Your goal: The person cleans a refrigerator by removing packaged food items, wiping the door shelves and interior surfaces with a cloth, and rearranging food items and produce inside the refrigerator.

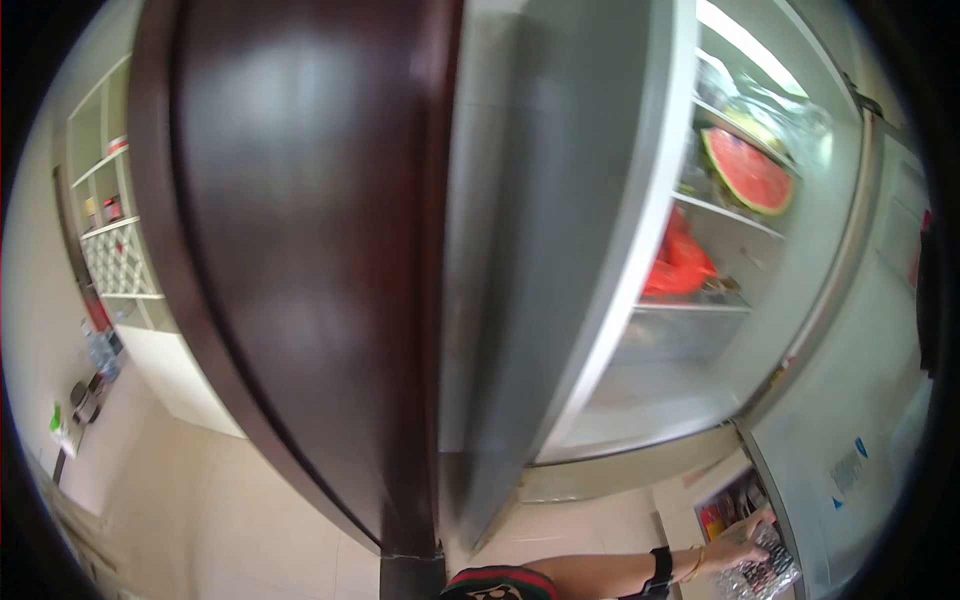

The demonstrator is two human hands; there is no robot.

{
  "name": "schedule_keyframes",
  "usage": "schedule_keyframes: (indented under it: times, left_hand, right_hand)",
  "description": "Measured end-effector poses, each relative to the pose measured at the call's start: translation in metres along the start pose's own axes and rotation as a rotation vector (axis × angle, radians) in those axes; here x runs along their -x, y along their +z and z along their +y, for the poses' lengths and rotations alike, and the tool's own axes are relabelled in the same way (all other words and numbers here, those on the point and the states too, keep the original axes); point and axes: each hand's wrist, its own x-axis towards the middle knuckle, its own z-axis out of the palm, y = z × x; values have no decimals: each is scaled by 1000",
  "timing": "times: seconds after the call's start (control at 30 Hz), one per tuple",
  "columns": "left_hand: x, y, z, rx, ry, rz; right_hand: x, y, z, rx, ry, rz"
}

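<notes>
At the lower right, my right hand (735, 550) reaches out to the right, with a dark band and a thin bracelet on the wrist. Its fingers are closed on a clear crinkled plastic package (768, 577) with small dark contents that I cannot make out. Hand and package are beside the lower part of the open fridge door (835, 430). The open refrigerator (650, 385) stands above the arm. My left hand is out of the picture.
A cut watermelon (748, 172) and a red plastic bag (682, 262) sit on the fridge shelves. Colourful packets (715, 520) show behind the hand. A dark wooden door (310, 250) stands left of the fridge. White shelving (170, 370) is farther left.
</notes>
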Motion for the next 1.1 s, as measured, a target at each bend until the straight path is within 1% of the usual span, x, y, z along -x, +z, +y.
schedule_keyframes:
  times: [0.03, 0.07, 0.17, 0.3, 0.4, 0.47, 0.5, 0.53, 0.57, 0.6, 0.63, 0.7, 0.77, 0.9, 1.0, 1.1]
  left_hand:
    - [21, -22, 57, 83, 9, 58]
    - [33, -42, 82, -34, -222, -52]
    - [48, -63, 75, -155, -159, 122]
    - [42, -73, 48, 303, 23, 139]
    - [66, -70, 94, 400, 2, 172]
    - [72, -68, 99, 655, -11, 97]
    - [75, -69, 107, 652, -57, 121]
    - [75, -69, 110, 501, -57, 161]
    - [74, -69, 108, 541, -42, 168]
    - [75, -69, 114, 400, -68, 213]
    - [75, -69, 109, 403, -98, 249]
    - [69, -69, 95, 449, -91, 252]
    - [66, -69, 89, 428, -117, 275]
    - [65, -71, 96, 442, -186, 283]
    - [62, -72, 87, 450, -168, 275]
    - [62, -73, 85, 414, -183, 267]
  right_hand:
    - [-4, -31, -19, 1, -3, 3]
    - [-4, -28, -14, -16, -4, 1]
    - [-1, -29, -19, -54, -11, -14]
    - [10, -31, -18, -81, 9, -36]
    - [17, -28, -12, -101, 35, -59]
    - [13, -19, -6, -123, 52, -80]
    - [10, -15, -3, -116, 54, -91]
    - [8, -11, 4, -79, 47, -99]
    - [9, -6, 13, -5, 24, -112]
    - [17, 11, 37, 334, -13, -72]
    - [22, 10, 34, 271, -3, -88]
    - [15, -2, 16, 141, 14, -102]
    - [17, 9, 34, 141, -1, -100]
    - [15, 15, 44, 83, 0, -112]
    - [19, 27, 53, 164, -36, -18]
    - [13, 16, 39, 86, 15, -102]
